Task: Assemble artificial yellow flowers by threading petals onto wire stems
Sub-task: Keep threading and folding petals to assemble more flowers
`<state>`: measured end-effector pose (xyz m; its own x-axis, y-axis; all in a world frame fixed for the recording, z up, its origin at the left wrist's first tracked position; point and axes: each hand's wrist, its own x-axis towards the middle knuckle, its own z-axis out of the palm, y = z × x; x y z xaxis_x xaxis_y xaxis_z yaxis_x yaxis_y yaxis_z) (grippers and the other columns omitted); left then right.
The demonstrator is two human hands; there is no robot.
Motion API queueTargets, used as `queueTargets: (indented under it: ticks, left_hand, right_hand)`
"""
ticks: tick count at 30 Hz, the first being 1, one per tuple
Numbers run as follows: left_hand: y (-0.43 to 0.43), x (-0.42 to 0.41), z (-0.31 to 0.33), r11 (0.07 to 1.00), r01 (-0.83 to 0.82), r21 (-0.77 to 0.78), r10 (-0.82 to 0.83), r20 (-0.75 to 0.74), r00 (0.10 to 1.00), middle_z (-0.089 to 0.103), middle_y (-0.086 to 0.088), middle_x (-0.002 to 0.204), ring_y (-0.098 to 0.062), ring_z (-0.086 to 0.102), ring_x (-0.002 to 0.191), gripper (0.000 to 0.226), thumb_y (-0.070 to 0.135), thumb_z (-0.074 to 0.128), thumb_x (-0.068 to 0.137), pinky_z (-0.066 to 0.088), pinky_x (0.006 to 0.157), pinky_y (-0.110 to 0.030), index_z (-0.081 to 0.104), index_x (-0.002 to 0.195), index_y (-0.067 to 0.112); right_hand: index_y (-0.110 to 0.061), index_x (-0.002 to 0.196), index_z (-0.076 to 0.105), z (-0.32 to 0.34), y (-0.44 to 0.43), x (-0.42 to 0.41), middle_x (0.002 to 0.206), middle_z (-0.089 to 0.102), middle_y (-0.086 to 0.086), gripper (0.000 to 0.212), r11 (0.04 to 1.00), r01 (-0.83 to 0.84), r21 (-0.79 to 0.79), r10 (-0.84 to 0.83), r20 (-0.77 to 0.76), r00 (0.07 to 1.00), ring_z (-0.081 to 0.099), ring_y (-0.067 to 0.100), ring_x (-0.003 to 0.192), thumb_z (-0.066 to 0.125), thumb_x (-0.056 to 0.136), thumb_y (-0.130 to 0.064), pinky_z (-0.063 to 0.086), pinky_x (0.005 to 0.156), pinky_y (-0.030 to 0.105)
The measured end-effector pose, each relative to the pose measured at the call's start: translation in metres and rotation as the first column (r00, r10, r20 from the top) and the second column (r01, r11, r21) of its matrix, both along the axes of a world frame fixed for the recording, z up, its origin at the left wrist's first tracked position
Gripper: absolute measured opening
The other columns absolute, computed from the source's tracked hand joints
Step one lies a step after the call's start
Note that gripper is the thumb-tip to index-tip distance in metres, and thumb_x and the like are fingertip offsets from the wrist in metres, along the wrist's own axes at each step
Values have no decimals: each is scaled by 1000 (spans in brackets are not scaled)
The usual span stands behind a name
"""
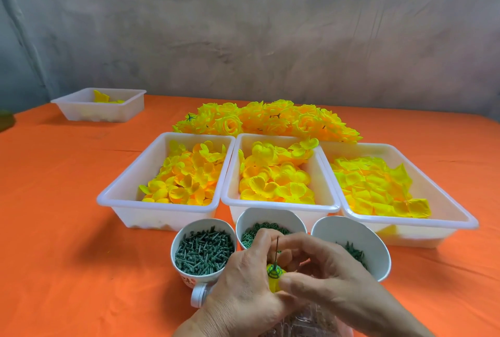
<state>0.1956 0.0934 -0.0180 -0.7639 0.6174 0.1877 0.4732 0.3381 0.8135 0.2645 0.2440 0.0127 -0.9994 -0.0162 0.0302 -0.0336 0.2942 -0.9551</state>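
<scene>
Low in the centre of the frame, the left hand is curling its fingers round a yellow petal bud. The right hand is pinching the same bud, its fingers bent, and a thin wire stem is sticking up between them. Just behind them, a mug is holding grey-green pegs, a middle cup green rings, and a right cup dark green pieces. Further up, three white trays — left, centre, right — are carrying loose yellow petals. A small tray is sitting at upper left.
</scene>
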Motion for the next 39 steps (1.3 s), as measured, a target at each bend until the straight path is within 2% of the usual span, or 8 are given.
queueTargets:
  ticks: [4,9,12,15,20,27,33,39]
  left_hand:
    - [-10,-10,12,993,108,-39,-106,51,993,59,31,107,7,65,92,79,54,77,53,51,78,-14,36,121,65]
    - [-16,-16,24,988,116,100,-121,39,992,57,26,112,1,61,106,48,59,80,56,56,82,-23,66,102,53]
    - [-13,-8,19,991,79,109,-74,-48,996,52,23,97,0,59,95,29,60,75,60,48,73,-14,74,87,47]
    - [-17,-8,15,990,13,142,6,-129,992,52,21,80,0,56,72,22,58,72,61,41,63,-8,75,79,46]
    - [-20,-11,15,974,2,226,1,-14,1000,59,13,63,-1,48,54,23,55,77,59,39,53,-18,77,72,36]
    - [-22,-13,5,968,56,245,-95,150,984,61,2,61,-8,53,59,18,42,77,61,44,60,-29,75,72,29]
    - [-21,-11,4,954,35,298,-92,181,979,57,5,53,-2,49,53,10,42,74,60,38,53,-14,69,61,33]
    - [-21,-10,-2,949,24,314,-88,190,978,54,6,53,-2,47,51,11,42,75,62,38,52,-16,69,63,33]
  right_hand:
    - [-30,99,72,-2,4,3,94,69,14,31,980,125,-158,-130,-22,991,69,26,86,66,73,-14,54,79,28]
    - [-21,88,76,-5,3,2,75,70,6,31,939,264,-219,-285,-69,956,62,9,65,61,88,6,48,63,18]
    - [-22,84,76,-4,1,-1,72,70,9,29,919,337,-202,-361,-95,928,59,11,62,61,88,3,46,64,24]
    - [-17,81,76,-1,-2,1,63,67,5,29,921,319,-224,-351,-121,928,62,6,55,61,87,6,46,57,16]
    - [-27,84,74,2,-12,10,71,67,13,10,985,169,-20,-169,-209,963,56,15,65,67,77,-25,45,62,33]
    - [-31,78,63,-8,-25,9,65,54,-11,13,937,300,178,-207,-408,889,46,5,54,69,67,-37,38,55,13]
    - [-30,69,58,-14,-31,2,60,51,-10,13,914,373,159,-273,-439,856,46,6,50,68,67,-38,36,53,15]
    - [-29,72,59,-17,-29,2,60,51,-9,13,941,313,128,-250,-357,900,44,5,53,67,68,-39,38,54,18]
